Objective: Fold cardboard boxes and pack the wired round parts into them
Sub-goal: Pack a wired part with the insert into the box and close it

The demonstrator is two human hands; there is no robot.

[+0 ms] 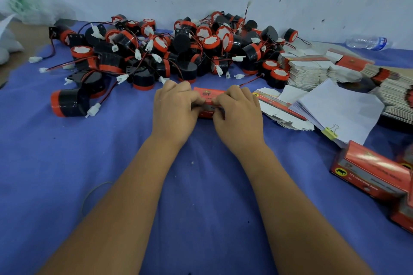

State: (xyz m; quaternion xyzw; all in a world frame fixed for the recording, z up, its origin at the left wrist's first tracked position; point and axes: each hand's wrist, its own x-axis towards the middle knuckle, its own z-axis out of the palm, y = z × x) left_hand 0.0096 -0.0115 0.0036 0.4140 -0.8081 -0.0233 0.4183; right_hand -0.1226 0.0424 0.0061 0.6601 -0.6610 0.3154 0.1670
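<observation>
Head view: both hands grip glossy red box [209, 96].

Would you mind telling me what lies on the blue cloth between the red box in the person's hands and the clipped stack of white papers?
In the head view, a stack of flat unfolded boxes lies between the red box and the clipped papers.

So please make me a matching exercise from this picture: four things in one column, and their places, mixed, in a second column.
Things:
1. red box
2. yellow binder clip
3. water bottle
4. pile of wired round parts

Places:
A. lying far right by the wall
B. on the white paper stack
C. between both hands
D. along the wall, behind the hands

Pairs: 1-C, 2-B, 3-A, 4-D
</observation>
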